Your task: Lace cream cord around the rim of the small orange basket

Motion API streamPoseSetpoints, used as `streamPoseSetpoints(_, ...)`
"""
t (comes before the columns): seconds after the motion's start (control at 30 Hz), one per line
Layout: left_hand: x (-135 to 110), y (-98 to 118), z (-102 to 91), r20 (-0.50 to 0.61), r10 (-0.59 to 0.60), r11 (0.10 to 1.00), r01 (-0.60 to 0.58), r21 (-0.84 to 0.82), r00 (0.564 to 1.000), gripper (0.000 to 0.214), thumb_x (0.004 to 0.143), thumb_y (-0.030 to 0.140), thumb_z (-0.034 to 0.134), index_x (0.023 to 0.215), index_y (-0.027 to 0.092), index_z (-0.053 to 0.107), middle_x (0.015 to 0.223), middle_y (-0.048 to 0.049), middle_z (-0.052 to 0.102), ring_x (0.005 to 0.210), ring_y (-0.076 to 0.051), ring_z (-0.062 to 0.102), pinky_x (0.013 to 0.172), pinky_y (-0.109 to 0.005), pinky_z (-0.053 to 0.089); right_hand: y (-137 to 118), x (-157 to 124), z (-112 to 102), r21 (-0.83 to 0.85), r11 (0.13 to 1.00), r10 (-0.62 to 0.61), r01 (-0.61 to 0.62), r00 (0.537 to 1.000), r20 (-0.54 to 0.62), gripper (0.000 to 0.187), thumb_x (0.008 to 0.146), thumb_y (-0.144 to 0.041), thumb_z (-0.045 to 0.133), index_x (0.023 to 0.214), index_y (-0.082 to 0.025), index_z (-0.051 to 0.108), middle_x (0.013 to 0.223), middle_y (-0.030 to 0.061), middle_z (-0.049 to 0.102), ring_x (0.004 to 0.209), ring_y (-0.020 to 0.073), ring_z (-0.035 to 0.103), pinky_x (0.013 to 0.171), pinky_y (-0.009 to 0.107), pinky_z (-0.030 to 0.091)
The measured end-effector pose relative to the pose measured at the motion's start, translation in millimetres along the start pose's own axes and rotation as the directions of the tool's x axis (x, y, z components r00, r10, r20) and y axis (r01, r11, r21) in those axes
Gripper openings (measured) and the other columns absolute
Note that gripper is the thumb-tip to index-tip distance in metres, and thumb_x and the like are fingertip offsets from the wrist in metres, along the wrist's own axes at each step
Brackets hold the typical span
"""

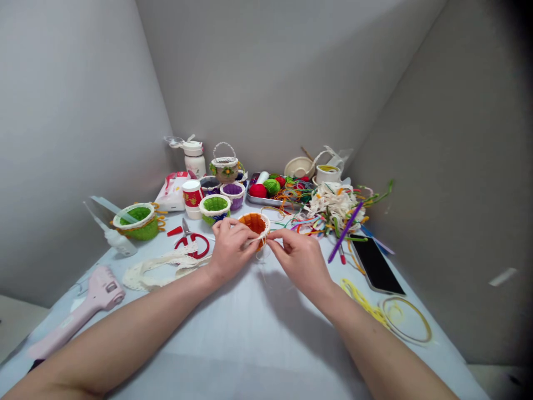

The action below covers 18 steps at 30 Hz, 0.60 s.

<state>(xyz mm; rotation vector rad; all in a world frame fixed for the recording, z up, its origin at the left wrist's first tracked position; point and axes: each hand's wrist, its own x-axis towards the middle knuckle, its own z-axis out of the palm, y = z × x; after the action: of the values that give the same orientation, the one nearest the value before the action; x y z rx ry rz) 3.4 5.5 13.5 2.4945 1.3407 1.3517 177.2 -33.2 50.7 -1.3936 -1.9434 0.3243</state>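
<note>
A small orange woven basket (254, 223) with a white rim stands on the pale table (250, 328) in front of me. My left hand (228, 250) grips its near left side, fingers curled on the rim. Pinching the basket's right rim edge is my right hand (298, 259), where a thin white strand hangs down. Both forearms reach in from the bottom of the view.
Red scissors (192, 243) and white lace trim (160, 266) lie left of my hands, a pink glue gun (79, 314) further left. Green (139, 220), purple (233, 193) and other small baskets stand behind. A phone (376, 265), purple stick (345, 232), ribbon pile (333, 208) and yarn tray (270, 189) sit right.
</note>
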Motion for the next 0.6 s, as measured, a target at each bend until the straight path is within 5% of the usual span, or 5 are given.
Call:
streamPoseSetpoints(0.07,0.1,-0.2,0.2,0.003,-0.005,1.000,0.005,0.004,1.000,0.011,0.088,0.026,0.066,0.079,0.023,0.071,0.082,-0.0014,0.073,0.095,-0.023,0.052,0.087,-0.043,0.030,3.3,0.6,3.4,-0.041,0.998,-0.054,0.056,0.997,0.058,0.020,0.091,-0.027,0.056,0.099,-0.024,0.074,0.082,0.0022,0.073,0.061,0.0126,0.056,0.063,0.024,0.037)
streamPoseSetpoints(0.23,-0.1,-1.2,1.3,0.013,-0.011,1.000,0.011,0.018,1.000,0.012,0.089,0.028,0.065,0.080,0.023,0.071,0.083,-0.0019,0.073,0.096,-0.023,0.052,0.087,-0.043,0.030,13.6,6.5,5.2,-0.256,0.952,0.191,-0.169,0.980,0.063,0.028,0.089,-0.030,0.057,0.111,-0.021,0.071,0.069,0.0047,0.069,0.060,0.0172,0.058,0.058,0.026,0.033)
streamPoseSetpoints(0.47,-0.2,-2.9,2.8,0.016,-0.012,1.000,0.012,0.026,1.000,0.013,0.089,0.027,0.064,0.079,0.023,0.071,0.081,-0.0021,0.072,0.096,-0.023,0.051,0.086,-0.043,0.030,4.5,-1.1,11.4,-0.077,0.995,0.058,-0.061,0.997,-0.041,0.021,0.088,-0.029,0.055,0.092,-0.021,0.073,0.059,-0.0002,0.060,0.051,0.0124,0.048,0.056,0.024,0.032)
streamPoseSetpoints(0.6,-0.6,-0.9,1.9,0.011,0.007,1.000,-0.007,0.015,1.000,0.011,0.088,0.026,0.066,0.079,0.022,0.071,0.081,-0.0015,0.073,0.096,-0.023,0.051,0.088,-0.043,0.030,10.3,1.6,19.6,-0.033,0.988,0.153,-0.152,0.988,0.021,0.023,0.085,-0.034,0.059,0.095,-0.021,0.075,0.059,-0.0003,0.060,0.052,0.0130,0.047,0.056,0.024,0.032)
